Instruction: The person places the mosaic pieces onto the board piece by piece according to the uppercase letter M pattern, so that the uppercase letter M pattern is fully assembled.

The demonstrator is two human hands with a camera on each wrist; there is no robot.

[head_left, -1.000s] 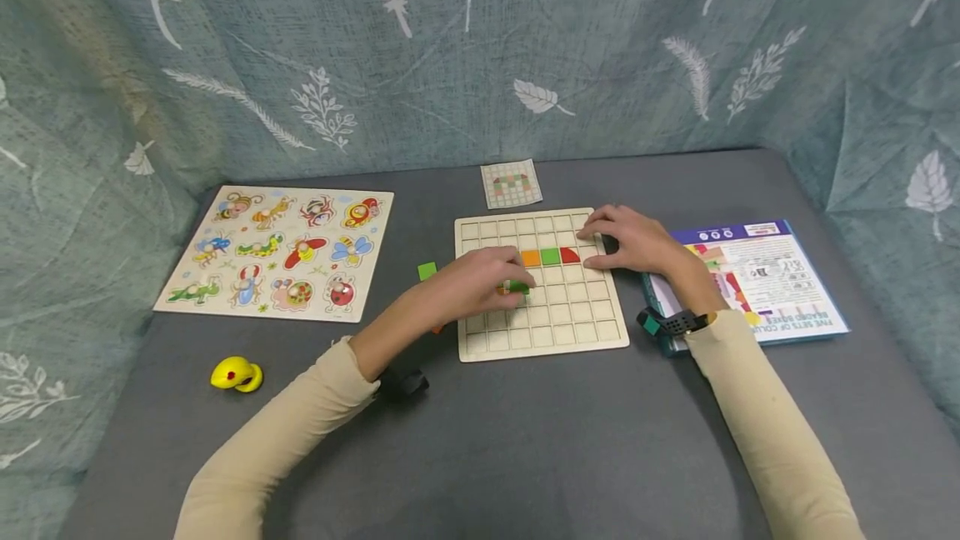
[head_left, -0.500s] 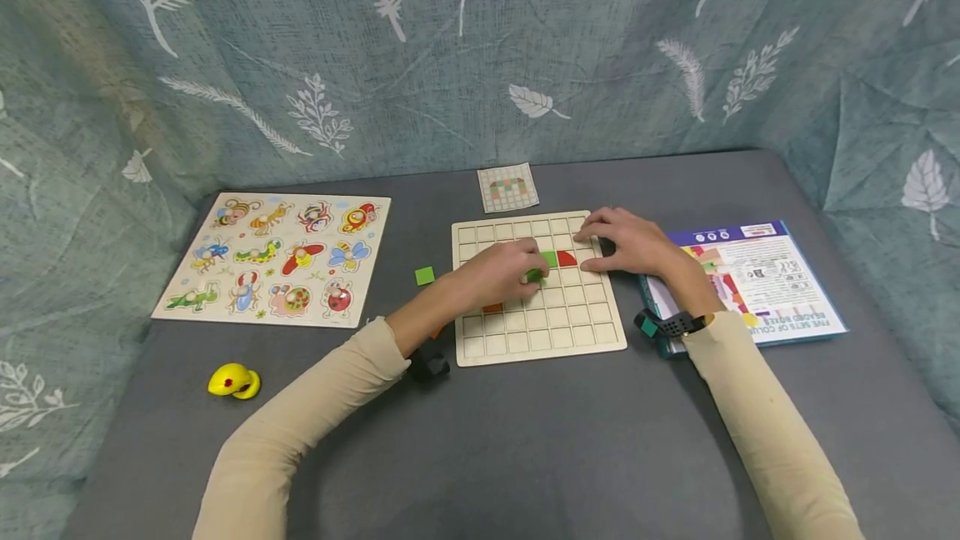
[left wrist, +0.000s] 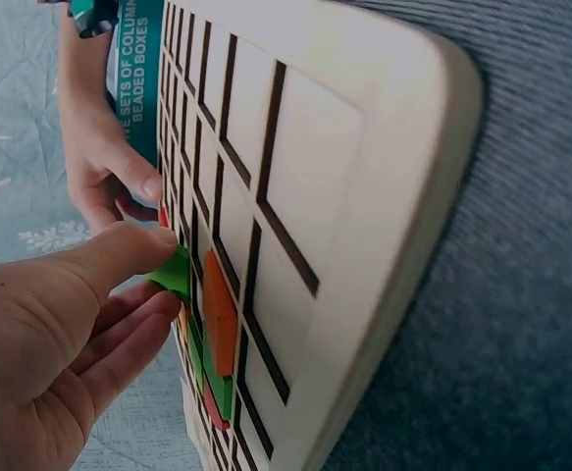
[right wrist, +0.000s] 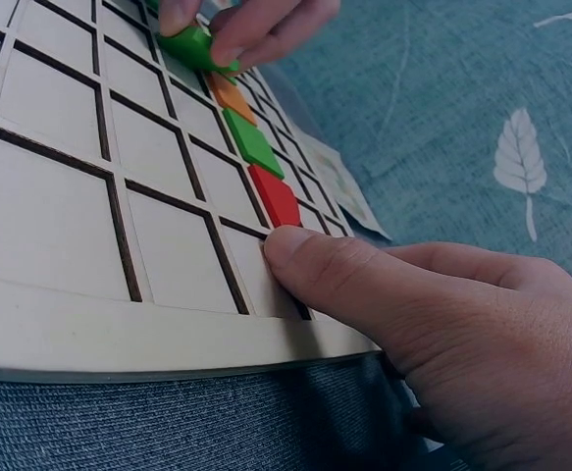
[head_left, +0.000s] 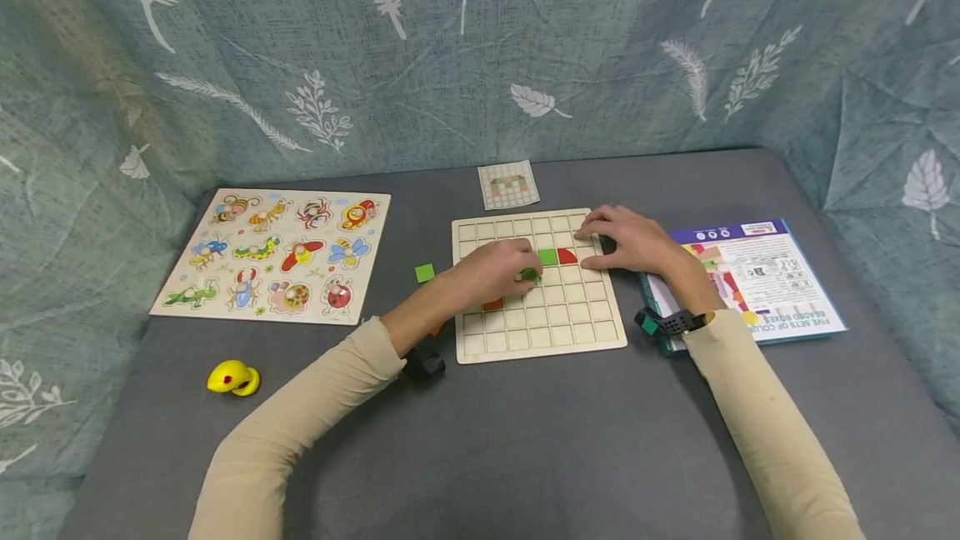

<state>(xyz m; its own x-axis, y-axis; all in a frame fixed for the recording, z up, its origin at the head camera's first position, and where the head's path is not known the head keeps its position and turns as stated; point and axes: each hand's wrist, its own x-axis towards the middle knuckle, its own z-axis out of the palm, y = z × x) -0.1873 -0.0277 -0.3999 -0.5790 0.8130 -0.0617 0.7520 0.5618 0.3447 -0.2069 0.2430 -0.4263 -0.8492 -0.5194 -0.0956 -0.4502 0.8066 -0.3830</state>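
Observation:
My left hand (head_left: 491, 273) pinches a green tile (left wrist: 175, 273) between thumb and fingertips, tilted just over the wooden grid board (head_left: 558, 336). Beyond the held tile, a row holds an orange square (right wrist: 231, 97), a green square (right wrist: 253, 143) and a red tile with a curved side (head_left: 567, 256). Nearer the left side of the board lies another orange tile (left wrist: 220, 316), with green and red ones past it. My right hand (head_left: 630, 242) rests at the board's right edge; its thumb (right wrist: 330, 267) touches the surface beside the red tile. My left hand hides part of the row.
A small patterned card (head_left: 508, 186) lies behind the board. One loose green square (head_left: 424, 273) is left of it, and an orange piece (head_left: 435, 330) shows by my left forearm. An insect peg puzzle (head_left: 360, 273), a yellow object (head_left: 228, 376) and a book (head_left: 787, 290) lie around.
With the green tile, my left hand has moved right along the board to the squares below the row, then nearly stopped. My right hand has stayed at the right edge.

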